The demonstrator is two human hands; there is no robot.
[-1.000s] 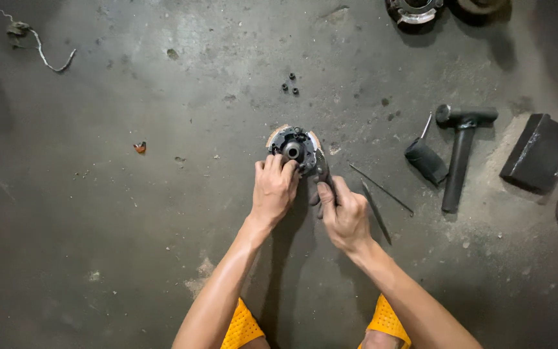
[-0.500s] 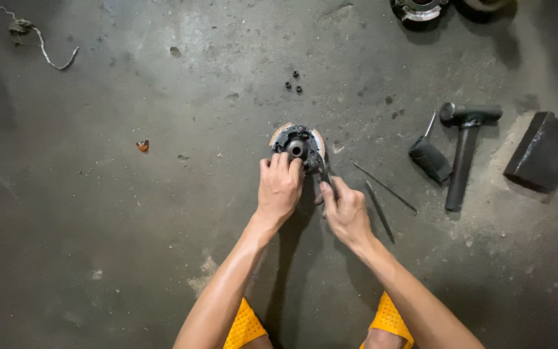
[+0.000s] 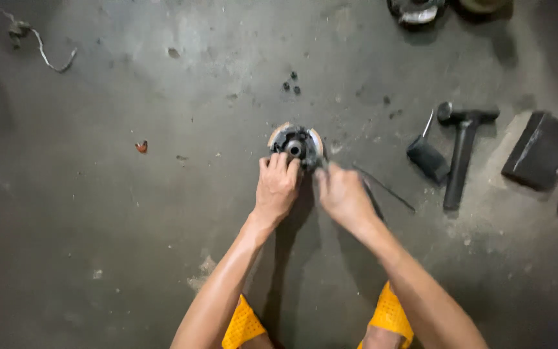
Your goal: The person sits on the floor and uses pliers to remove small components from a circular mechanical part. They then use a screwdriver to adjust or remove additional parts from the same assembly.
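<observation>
Round metal part point(image 3: 295, 142) on floor point(image 3: 130, 245), just beyond both hands; hammer point(image 3: 461, 152) right.

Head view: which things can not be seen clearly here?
- Round metal part: near edge hidden by left hand.
- Right hand: motion-blurred; whether it grips anything is unclear.
- Round objects: cut off by the top edge.
- Small dark bits: too small to identify.
</observation>
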